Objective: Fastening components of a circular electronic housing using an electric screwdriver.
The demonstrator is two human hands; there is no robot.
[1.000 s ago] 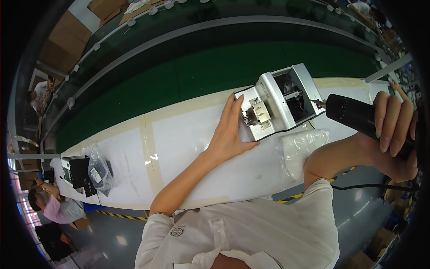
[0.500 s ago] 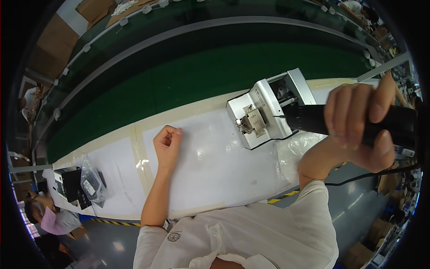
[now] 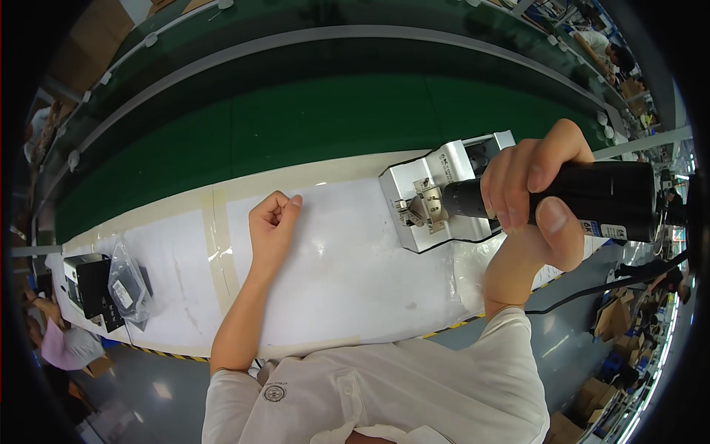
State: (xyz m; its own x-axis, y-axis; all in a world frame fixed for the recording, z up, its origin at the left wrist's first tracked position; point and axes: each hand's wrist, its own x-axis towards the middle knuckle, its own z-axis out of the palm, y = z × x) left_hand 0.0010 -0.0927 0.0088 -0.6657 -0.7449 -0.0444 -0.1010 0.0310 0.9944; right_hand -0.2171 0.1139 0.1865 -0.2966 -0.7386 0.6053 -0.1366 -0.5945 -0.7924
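Observation:
My right hand is wrapped around a thick black corded electric screwdriver, held nearly level with its tip toward the left. The tip sits over the front of a silver metal screw feeder, close to the small shiny metal bracket on its sloped face. Whether the tip touches the bracket, I cannot tell. On the white worktop my left hand rests in a loose fist, to the left of the feeder, with nothing showing in its fingers.
At the table's left end lie a black box and a clear plastic bag with a dark part inside. Clear plastic film lies below the feeder. A green conveyor belt runs along the far side. The screwdriver's black cord hangs at the right.
My right hand has moved left with the electric screwdriver, bringing its tip from the feeder's open rear part to the front bracket. My left fist stays closed in much the same place.

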